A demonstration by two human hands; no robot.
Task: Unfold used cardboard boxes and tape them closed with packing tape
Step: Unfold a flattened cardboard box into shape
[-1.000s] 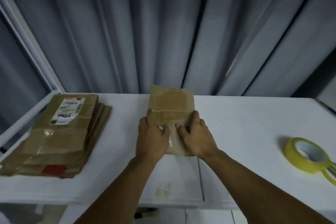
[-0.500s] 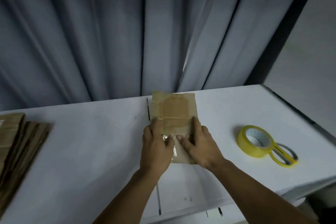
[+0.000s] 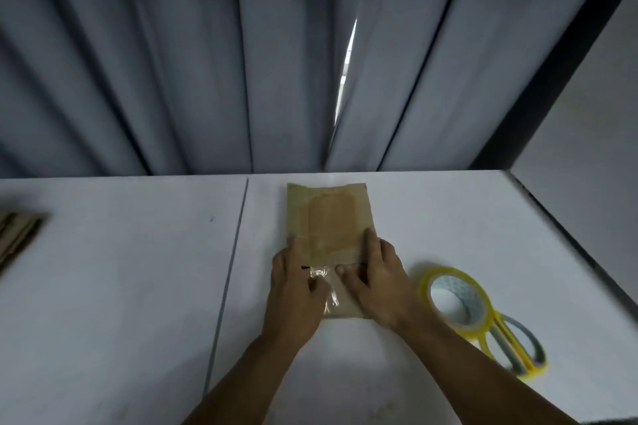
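A flattened brown cardboard box [image 3: 329, 217] lies on the white table [image 3: 121, 286], long side pointing away from me, with old tape and a crinkled clear strip on its near half. My left hand [image 3: 297, 290] rests on the box's near left part, thumb beside the crinkled strip. On the near right part lies my right hand [image 3: 378, 278], fingers stretched along the right edge and thumb pressing the top. A yellow roll of packing tape [image 3: 452, 300] stands just right of my right hand.
Yellow-handled scissors [image 3: 514, 348] lie against the tape roll near the table's right front. A stack of flattened boxes [image 3: 17, 235] shows at the left edge. Grey curtains [image 3: 207, 62] hang behind the table, and a wall closes the right side.
Both hands have slid the box to the right along the table, away from the stack and close to the tape roll. My view has turned right as well.
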